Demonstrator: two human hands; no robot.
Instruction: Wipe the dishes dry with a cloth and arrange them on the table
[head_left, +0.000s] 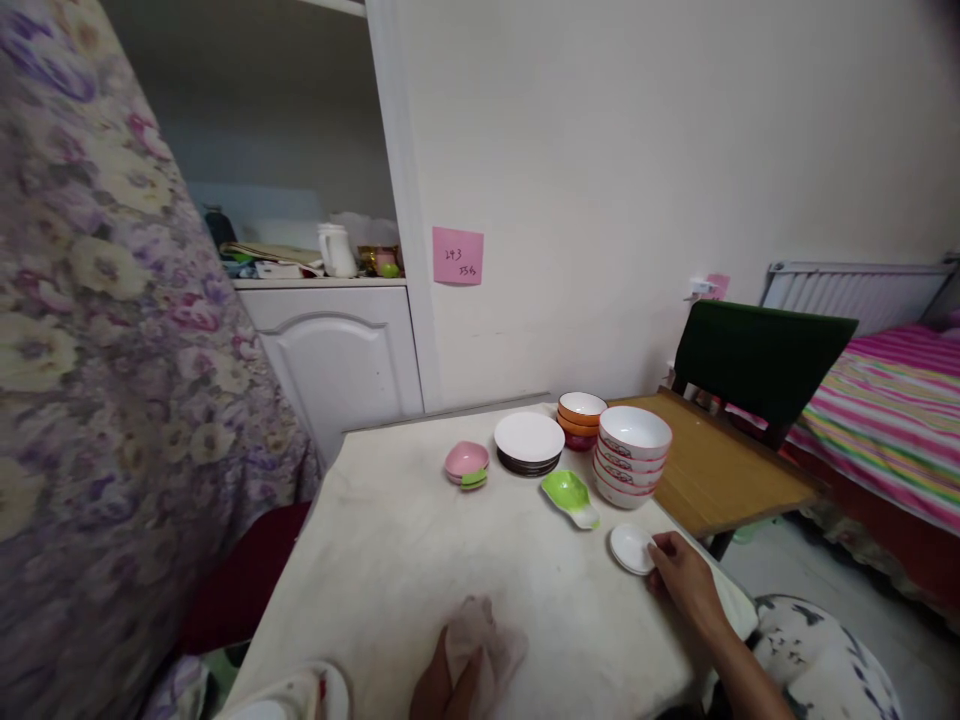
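Observation:
My right hand [684, 577] rests on the table's right side, its fingers curled on the edge of a small white saucer [630, 548]. At the near edge, my left hand [442, 683] grips a pinkish cloth [482, 640] that lies bunched on the pale table [390, 560]. Behind the saucer lies a green leaf-shaped dish [569, 494]. Further back stand a stack of white bowls with red rims [632, 455], a stack of orange bowls [581, 417], a white plate on dark plates [529, 441] and a pink peach-shaped dish [466, 463].
A wooden chair with a dark green back [757, 370] stands right of the table, with a striped bed [892, 420] beyond it. A floral curtain [97, 380] hangs at left. A white cupboard [337, 350] and a pink sticky note [457, 256] are at the back wall.

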